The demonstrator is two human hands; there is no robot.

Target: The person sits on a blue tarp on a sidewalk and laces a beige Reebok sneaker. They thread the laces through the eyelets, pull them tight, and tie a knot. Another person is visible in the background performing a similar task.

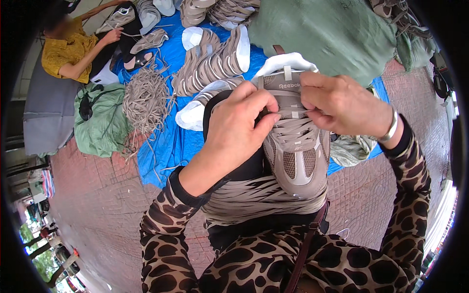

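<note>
a reddish brick pavement point(102, 205) fills the lower left of the frame, with a blue tarp point(166, 141) spread over it toward the upper centre. on the tarp lie rows of taupe shoes point(210, 63) with white soles and a tangled heap of taupe laces point(146, 97); a green sack point(100, 119) sits at the left edge of the tarp and a large green bundle point(322, 34) at the upper right. in the upper left corner another person in a yellow top point(66, 51) sits by the tarp, a hand resting on a shoe.

in the head view's centre, a taupe sneaker point(295, 156) stands toe down on the person's lap, above a bunch of flat laces point(254, 198) lying across the lap. the left hand point(237, 129) grips the sneaker's left side, fingers curled closed with the thumb pressed by the eyelets. the right hand point(344, 105), a silver bangle point(391, 129) at its wrist, pinches the end of a lace point(300, 113) between thumb and forefinger just at the upper eyelets. both forearms wear leopard-print sleeves.
</note>
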